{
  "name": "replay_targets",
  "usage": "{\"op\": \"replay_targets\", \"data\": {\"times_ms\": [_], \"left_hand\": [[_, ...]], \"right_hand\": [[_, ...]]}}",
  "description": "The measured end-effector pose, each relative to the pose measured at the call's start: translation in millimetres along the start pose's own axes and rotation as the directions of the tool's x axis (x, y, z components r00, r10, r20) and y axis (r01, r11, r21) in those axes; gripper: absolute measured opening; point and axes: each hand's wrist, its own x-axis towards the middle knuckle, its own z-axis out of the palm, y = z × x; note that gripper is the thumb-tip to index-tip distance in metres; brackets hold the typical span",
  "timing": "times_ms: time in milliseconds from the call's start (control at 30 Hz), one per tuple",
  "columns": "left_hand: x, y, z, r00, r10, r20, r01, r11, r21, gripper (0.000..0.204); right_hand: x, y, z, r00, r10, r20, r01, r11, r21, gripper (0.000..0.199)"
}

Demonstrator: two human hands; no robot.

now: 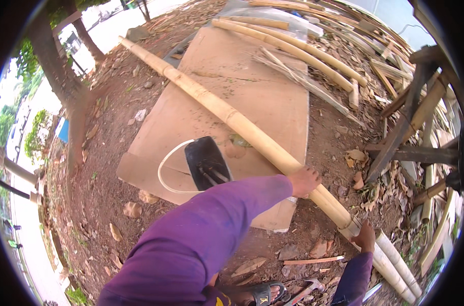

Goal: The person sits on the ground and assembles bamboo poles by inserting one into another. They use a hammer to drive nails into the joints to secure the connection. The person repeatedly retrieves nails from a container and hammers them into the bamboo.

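Observation:
A long yellow bamboo pole (227, 113) runs slantwise from the far left to the near right, across a flattened brown cardboard sheet (272, 109). My left hand (304, 182), at the end of a purple sleeve, is wrapped over the pole near the sheet's right edge. Farther down the same pole, by a node, my right hand (364, 236) grips its side, its fingers partly hidden. Beside my right hand lies another cut bamboo length (397, 260). A black container (205, 155) with a pale curved handle sits on the cardboard, left of the pole, partly behind my left forearm.
Bamboo poles (293, 51) and split strips (303, 81) lie at the far right. A wooden frame (410, 117) stands on the right. By my sandalled foot (265, 295) are a hammer (304, 291) and a thin strip (313, 260). A tree trunk (63, 76) rises on the left.

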Motion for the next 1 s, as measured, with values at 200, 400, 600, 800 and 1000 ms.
{"op": "replay_targets", "data": {"times_ms": [200,400,600,800,1000], "left_hand": [[18.5,19.2,14.7,0.995,-0.094,-0.015,0.095,0.981,0.171,0.052],[46.3,51.9,13.5,0.971,-0.211,0.113,0.153,0.911,0.383,0.042],[36.7,39.8,21.7,0.984,-0.18,0.009,0.168,0.932,0.32,0.044],[21.4,25.7,16.1,0.991,-0.133,-0.006,0.132,0.97,0.206,0.05],[13.5,16.9,16.1,0.997,-0.069,-0.046,0.078,0.966,0.246,0.064]], "right_hand": [[-1.0,1.3,-9.8,0.999,-0.013,0.029,0.013,1.0,0.013,0.124],[7.4,3.7,-10.1,0.999,0.007,0.054,-0.002,0.997,-0.079,0.132],[8.1,6.7,-3.2,0.993,0.055,0.107,-0.046,0.995,-0.084,0.131],[15.7,16.6,9.5,1.0,-0.02,-0.005,0.019,0.989,-0.147,0.13],[26.6,24.0,13.3,1.0,-0.016,0.009,0.017,0.987,-0.157,0.138]]}}
